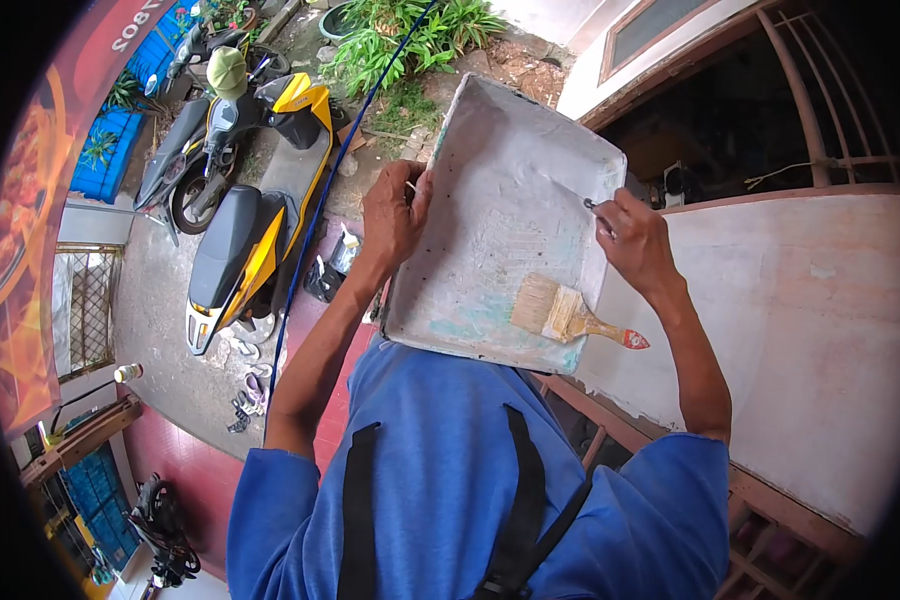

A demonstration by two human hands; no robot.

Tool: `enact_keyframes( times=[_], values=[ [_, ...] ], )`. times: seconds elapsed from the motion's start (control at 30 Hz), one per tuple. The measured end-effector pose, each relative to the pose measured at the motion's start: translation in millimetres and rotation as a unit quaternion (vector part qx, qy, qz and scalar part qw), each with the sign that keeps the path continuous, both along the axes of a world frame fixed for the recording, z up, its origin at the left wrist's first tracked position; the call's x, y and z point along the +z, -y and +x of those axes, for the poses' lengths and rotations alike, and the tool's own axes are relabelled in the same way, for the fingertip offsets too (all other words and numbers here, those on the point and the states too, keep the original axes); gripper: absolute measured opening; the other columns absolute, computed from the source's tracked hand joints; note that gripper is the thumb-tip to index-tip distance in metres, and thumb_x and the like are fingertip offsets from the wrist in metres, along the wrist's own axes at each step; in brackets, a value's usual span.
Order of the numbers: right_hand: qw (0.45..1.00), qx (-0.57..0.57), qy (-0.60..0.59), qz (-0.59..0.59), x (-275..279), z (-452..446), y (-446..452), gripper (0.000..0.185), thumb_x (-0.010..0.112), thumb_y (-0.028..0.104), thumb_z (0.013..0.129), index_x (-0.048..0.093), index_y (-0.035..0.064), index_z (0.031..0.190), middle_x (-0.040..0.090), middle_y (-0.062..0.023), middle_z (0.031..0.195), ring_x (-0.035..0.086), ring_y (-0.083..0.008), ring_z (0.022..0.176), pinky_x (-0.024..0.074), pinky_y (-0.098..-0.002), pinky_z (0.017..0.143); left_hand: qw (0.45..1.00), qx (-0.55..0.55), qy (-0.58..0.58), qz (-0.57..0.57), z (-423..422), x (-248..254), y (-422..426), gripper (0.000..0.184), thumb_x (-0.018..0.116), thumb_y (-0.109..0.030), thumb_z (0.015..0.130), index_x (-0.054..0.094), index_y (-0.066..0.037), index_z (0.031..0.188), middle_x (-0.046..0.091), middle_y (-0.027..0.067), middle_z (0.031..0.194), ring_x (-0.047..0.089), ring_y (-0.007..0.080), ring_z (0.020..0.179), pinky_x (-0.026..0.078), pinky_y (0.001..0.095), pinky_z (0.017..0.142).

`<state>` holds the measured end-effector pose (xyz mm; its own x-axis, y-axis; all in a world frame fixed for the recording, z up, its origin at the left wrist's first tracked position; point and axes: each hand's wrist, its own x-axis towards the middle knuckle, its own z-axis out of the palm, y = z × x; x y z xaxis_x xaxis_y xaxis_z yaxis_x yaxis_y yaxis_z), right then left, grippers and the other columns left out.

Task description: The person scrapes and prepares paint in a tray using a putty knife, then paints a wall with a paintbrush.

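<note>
Along the left rim of the shallow, paint-crusted grey tray [500, 200], the left grip [395, 215] is curled closed; the right grip [630, 240] pinches a small dark piece [589, 204] which I cannot identify. Toward the body from the right grip, the nearer one, a flat paintbrush with coarse pale bristles [568, 316] lies slantwise, its red-tipped handle crossing the right rim. Beside its bristles, turquoise smears [475, 315] stain the tray.

A blue shirt [450, 430] is worn, at six o'clock; its short sleeves [270, 505] appear toward seven and five, and over it lie flat black straps [358, 510].
</note>
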<state>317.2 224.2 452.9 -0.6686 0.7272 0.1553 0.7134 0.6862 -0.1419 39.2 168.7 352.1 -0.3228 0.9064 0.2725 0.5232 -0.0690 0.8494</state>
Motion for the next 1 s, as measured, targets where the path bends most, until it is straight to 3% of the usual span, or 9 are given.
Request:
enact_keyframes(
  times=[0.13,0.27,0.47,0.67,0.83,1.0],
  values=[
    [0.999,-0.046,-0.018,0.015,-3.8,-1.7,-18.4,0.011,0.064,0.000,0.068,0.056,0.0020,0.076,0.053,-0.0111,0.076,0.057,-0.0289,0.068,0.0472,-0.0368,0.059,1.000,-0.002,-0.013,0.005,-1.2,-4.4,-1.2,0.014,0.055,-0.017,0.086,0.055,-0.003,0.088,0.056,0.0133,0.077,0.054,0.0228,0.058,0.044,0.0342,0.056],
    [0.999,0.020,0.004,0.027,-12.5,-21.5,-1.7,0.009,0.062,0.002,0.069,0.057,0.0019,0.077,0.053,-0.0120,0.079,0.059,-0.0305,0.069,0.0478,-0.0396,0.062,1.000,-0.012,-0.021,-0.001,-1.2,-4.1,-1.2,0.014,0.055,-0.017,0.086,0.055,-0.003,0.088,0.056,0.0135,0.078,0.054,0.0228,0.058,0.044,0.0344,0.057],
    [0.994,-0.101,-0.032,0.010,-3.5,11.3,-27.3,0.007,0.062,0.003,0.068,0.058,0.0012,0.074,0.055,-0.0139,0.074,0.059,-0.0322,0.069,0.0473,-0.0403,0.063,1.000,-0.003,-0.003,-0.003,0.8,1.6,0.7,0.014,0.055,-0.017,0.086,0.055,-0.004,0.088,0.056,0.0130,0.075,0.054,0.0225,0.059,0.044,0.0340,0.057],
    [0.996,-0.073,0.003,0.044,-7.3,-33.1,-39.0,0.010,0.064,0.003,0.067,0.058,-0.0016,0.073,0.057,-0.0161,0.075,0.058,-0.0321,0.069,0.0468,-0.0375,0.063,1.000,-0.005,-0.025,0.018,-0.6,-6.8,-2.0,0.014,0.056,-0.017,0.086,0.055,-0.004,0.087,0.056,0.0127,0.076,0.054,0.0223,0.058,0.044,0.0340,0.057],
    [0.987,-0.160,-0.016,-0.026,16.4,-16.0,-53.9,0.011,0.064,0.005,0.066,0.060,-0.0035,0.070,0.061,-0.0201,0.070,0.062,-0.0332,0.066,0.0488,-0.0371,0.065,1.000,0.004,-0.024,-0.011,1.5,-2.6,-0.5,0.018,0.054,-0.022,0.087,0.056,-0.005,0.090,0.057,0.0140,0.080,0.057,0.0244,0.062,0.044,0.0354,0.057],
    [0.991,-0.131,0.004,0.021,3.7,-42.9,-62.7,0.011,0.064,0.005,0.066,0.060,-0.0028,0.071,0.061,-0.0205,0.070,0.062,-0.0342,0.068,0.0481,-0.0372,0.066,0.998,-0.031,0.009,-0.058,2.6,-5.6,-2.2,0.031,0.050,-0.032,0.089,0.056,-0.004,0.100,0.059,0.0167,0.081,0.060,0.0286,0.068,0.045,0.0375,0.060]
  ],
)
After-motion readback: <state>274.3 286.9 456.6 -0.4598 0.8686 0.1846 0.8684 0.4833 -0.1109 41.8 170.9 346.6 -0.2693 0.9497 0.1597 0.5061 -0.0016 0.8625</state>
